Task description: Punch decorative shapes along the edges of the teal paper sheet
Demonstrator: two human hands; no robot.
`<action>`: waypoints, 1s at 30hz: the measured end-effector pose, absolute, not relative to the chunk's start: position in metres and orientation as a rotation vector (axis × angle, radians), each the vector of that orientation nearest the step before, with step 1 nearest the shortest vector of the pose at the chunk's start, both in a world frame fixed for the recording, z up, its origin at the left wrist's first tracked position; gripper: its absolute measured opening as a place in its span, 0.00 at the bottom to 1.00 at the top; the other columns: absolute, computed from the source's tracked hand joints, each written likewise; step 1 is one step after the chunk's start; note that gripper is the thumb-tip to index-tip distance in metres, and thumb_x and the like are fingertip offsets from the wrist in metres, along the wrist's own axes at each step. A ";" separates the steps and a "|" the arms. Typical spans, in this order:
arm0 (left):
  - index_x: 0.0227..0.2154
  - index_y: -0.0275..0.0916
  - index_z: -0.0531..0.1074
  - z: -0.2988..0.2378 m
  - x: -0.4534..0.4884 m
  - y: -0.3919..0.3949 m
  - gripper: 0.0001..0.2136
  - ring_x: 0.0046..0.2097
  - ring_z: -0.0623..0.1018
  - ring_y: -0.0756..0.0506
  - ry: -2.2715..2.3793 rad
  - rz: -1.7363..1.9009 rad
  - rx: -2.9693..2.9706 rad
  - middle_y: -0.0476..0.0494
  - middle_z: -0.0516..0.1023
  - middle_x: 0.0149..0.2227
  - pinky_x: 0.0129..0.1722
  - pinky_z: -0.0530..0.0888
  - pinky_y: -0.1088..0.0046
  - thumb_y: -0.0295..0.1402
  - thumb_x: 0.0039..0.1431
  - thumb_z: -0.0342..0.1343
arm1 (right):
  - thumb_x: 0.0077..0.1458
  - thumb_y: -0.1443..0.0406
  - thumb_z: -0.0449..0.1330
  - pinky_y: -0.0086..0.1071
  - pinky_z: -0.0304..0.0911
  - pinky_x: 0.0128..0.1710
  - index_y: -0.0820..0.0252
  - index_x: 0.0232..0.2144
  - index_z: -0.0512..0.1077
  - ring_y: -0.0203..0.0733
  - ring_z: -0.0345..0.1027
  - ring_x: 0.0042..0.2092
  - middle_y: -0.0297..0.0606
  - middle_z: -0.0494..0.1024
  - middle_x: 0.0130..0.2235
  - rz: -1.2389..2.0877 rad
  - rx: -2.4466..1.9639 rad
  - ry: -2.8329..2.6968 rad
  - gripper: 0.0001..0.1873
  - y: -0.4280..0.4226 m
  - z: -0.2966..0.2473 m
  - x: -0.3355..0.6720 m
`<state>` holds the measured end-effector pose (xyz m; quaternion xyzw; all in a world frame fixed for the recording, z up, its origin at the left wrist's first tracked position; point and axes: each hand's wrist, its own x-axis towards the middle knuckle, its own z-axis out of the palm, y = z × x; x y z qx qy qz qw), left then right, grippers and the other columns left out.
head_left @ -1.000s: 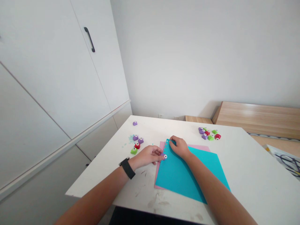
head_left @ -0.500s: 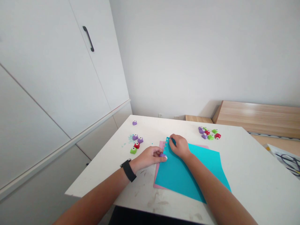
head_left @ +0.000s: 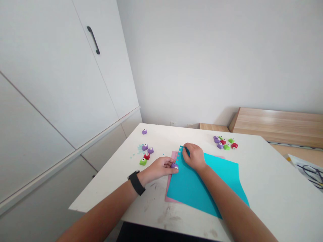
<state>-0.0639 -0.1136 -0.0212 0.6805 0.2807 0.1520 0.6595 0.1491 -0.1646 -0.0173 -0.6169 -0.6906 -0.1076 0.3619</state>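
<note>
My left hand [head_left: 158, 169] is shut on a small purple craft paper punch [head_left: 174, 165], which sits on the left edge of a teal paper sheet [head_left: 202, 188]. A row of small punched holes [head_left: 179, 151] runs along that edge near the top corner. My right hand [head_left: 194, 156] grips the sheet's top edge just beside the corner, its fingertips partly hidden behind the paper. A pink paper sheet [head_left: 170, 185] lies under the teal one and shows along the left side.
Several purple, red and green punches stand in two groups [head_left: 146, 151] [head_left: 224, 143] on the white table [head_left: 106, 191], with teal paper bits [head_left: 139, 149] among the left group. A single purple punch [head_left: 144, 131] stands near the far edge. White cabinets rise on the left.
The purple punch and my left hand have shifted slightly up along the teal sheet's edge. My right hand stays at the corner, and the view has drifted slightly.
</note>
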 end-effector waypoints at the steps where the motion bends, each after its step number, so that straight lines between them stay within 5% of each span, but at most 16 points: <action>1: 0.40 0.35 0.75 -0.021 -0.064 -0.113 0.22 0.34 0.74 0.49 0.627 0.339 1.529 0.48 0.76 0.32 0.37 0.71 0.71 0.40 0.43 0.71 | 0.60 0.67 0.52 0.33 0.60 0.40 0.59 0.36 0.71 0.43 0.71 0.37 0.41 0.78 0.32 -0.293 -1.586 -1.775 0.08 -0.165 -0.017 0.149; 30: 0.42 0.36 0.77 -0.013 -0.065 -0.120 0.21 0.36 0.78 0.47 0.688 0.282 1.390 0.45 0.79 0.35 0.35 0.73 0.72 0.39 0.46 0.71 | 0.61 0.66 0.52 0.32 0.60 0.39 0.59 0.37 0.71 0.43 0.72 0.36 0.40 0.78 0.32 -0.325 -1.596 -1.722 0.08 -0.165 -0.019 0.151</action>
